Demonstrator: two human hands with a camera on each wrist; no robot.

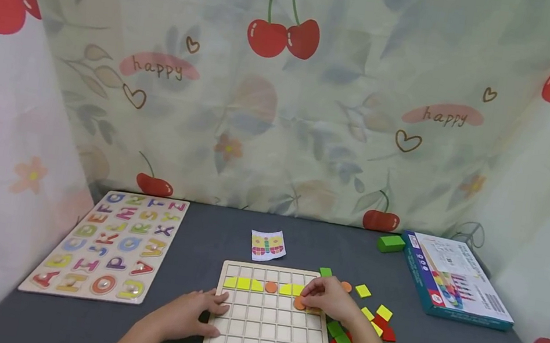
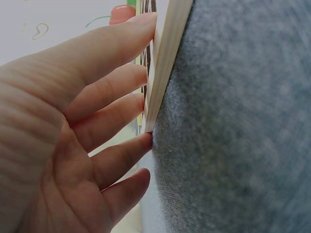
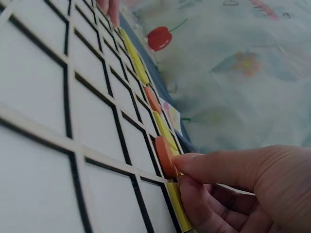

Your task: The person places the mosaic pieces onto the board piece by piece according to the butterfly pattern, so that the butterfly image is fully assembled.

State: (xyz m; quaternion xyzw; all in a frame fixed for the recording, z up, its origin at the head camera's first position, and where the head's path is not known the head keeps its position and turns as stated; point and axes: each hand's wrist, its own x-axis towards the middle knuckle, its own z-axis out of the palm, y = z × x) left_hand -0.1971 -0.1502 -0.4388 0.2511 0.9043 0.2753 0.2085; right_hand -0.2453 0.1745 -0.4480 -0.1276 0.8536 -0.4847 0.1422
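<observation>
My right hand (image 1: pixel 336 302) (image 3: pixel 238 189) pinches an orange disc (image 1: pixel 300 303) (image 3: pixel 166 156) between thumb and finger, over the upper right of the gridded wooden board (image 1: pixel 252 332) (image 3: pixel 34 73). Fingertips of my left hand (image 1: pixel 189 313) (image 2: pixel 82 126) touch the board's left edge (image 2: pixel 167 58), the fingers spread and fairly straight. Along an upper row lie yellow pieces (image 1: pixel 243 284) (image 3: pixel 135 56) and another orange disc (image 1: pixel 271 287) (image 3: pixel 152 99). A yellow piece (image 3: pixel 179 206) sits beside the right fingertips, partly hidden in the head view.
Loose green, yellow, red and orange pieces (image 1: pixel 384 313) lie right of the board, some beneath the right forearm. A butterfly picture card (image 1: pixel 267 245) is behind it. An alphabet board (image 1: pixel 108 248) stands left; a box (image 1: pixel 460 279) and green block (image 1: pixel 391 244) lie back right.
</observation>
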